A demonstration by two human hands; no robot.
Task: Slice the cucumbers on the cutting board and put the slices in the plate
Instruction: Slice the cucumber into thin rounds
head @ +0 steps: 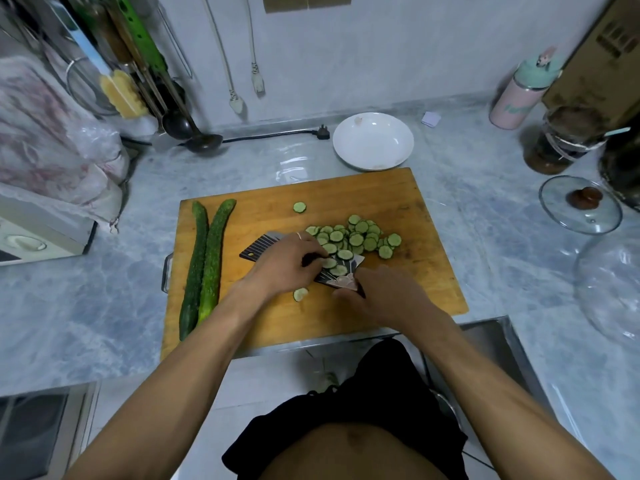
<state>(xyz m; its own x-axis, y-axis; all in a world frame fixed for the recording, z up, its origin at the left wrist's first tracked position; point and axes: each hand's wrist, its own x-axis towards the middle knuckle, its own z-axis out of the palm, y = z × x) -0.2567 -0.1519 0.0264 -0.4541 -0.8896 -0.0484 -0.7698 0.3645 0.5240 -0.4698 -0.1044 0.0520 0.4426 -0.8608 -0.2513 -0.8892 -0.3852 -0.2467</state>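
1. The right hand [381, 292] is curled around the handle of a knife [277, 249], which lies flat on the wooden cutting board [363, 195].
2. The left hand [287, 261] rests on the flat blade, fingers bent over a few cucumber slices sitting on the metal; its grasp closes on no single thing.
3. One stray slice [300, 294] lies on the board just below the blade, between the two wrists.
4. A pile of cucumber slices [360, 237] is heaped just beyond the blade, right of centre, with a lone slice [299, 207] farther back.
5. Two whole cucumbers [204, 265] lie side by side, touching, along the board's left edge.
6. The white plate [373, 140] sits on the marble counter just behind the board's far edge, holding no slices.
7. A glass lid [580, 204] rests to the right; a pink bottle [519, 95] stands far right, its lettering too blurred to read, as is the print on the cardboard box [595, 57].
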